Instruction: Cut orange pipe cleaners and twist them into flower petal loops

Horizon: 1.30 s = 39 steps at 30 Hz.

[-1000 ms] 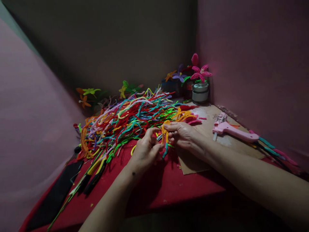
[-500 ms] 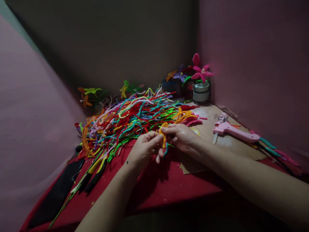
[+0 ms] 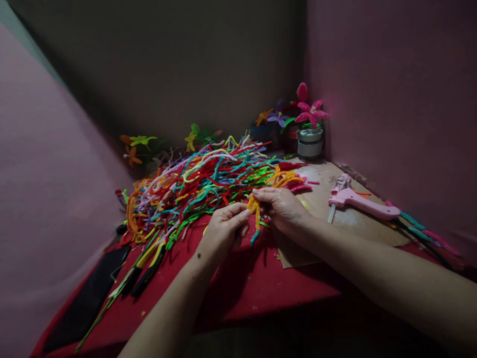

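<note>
Between my two hands is an orange pipe cleaner (image 3: 254,204), bent over on itself, with one end hanging down. My left hand (image 3: 226,226) pinches its left side between thumb and forefinger. From the right, my right hand (image 3: 279,206) grips its upper part, thumb on top; its other fingers curl out of sight. Just behind both hands spreads a big heap of many-coloured pipe cleaners (image 3: 208,174). A teal pipe cleaner (image 3: 255,237) shows directly below the orange one.
A pink glue gun (image 3: 363,203) lies on a cardboard sheet (image 3: 298,253) to the right. Yellow-and-black pliers (image 3: 149,268) and a flat black object (image 3: 89,298) lie left on the red cloth (image 3: 261,298). Pipe-cleaner flowers (image 3: 312,113) and a grey-white container (image 3: 310,143) stand at the back.
The orange pipe cleaner has turned, its folded part now spread wider between my fingertips. My left fingers have drawn in, and its hanging end has shifted slightly right.
</note>
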Each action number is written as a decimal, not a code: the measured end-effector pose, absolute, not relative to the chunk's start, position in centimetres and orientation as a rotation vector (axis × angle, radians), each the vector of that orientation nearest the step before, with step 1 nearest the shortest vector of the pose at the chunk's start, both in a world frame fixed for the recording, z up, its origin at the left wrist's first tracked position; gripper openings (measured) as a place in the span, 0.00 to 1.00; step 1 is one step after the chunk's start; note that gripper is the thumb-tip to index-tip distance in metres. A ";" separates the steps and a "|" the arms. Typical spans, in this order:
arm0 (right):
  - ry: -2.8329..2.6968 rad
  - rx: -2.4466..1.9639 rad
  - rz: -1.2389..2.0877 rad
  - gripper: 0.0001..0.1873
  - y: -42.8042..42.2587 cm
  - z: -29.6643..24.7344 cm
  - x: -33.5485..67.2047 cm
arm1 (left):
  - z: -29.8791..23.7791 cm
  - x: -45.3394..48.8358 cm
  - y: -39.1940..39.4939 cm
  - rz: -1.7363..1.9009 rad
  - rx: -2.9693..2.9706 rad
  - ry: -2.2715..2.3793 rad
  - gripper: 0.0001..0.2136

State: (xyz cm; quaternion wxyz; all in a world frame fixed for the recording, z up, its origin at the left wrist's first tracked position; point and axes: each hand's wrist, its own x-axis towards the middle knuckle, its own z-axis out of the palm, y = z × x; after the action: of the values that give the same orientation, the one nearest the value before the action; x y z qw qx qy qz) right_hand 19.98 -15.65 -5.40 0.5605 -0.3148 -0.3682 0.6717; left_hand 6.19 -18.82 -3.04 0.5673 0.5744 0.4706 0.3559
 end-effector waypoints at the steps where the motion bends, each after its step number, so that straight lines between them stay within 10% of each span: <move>1: -0.862 -0.744 1.592 0.09 -15.7 -5.4 20.0 | -3.0 6.2 -18.8 0.835 1.351 1.104 0.11; 39: -0.969 -0.648 1.550 0.07 -16.5 -4.8 19.6 | -2.9 6.0 -18.6 1.050 1.491 1.217 0.06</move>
State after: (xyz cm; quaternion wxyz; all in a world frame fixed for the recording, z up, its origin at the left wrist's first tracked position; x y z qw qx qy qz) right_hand 19.56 -16.54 -4.80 0.5658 -0.2755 -0.4119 0.6591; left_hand 6.04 -18.59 -2.91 0.4569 0.6049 0.4938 0.4260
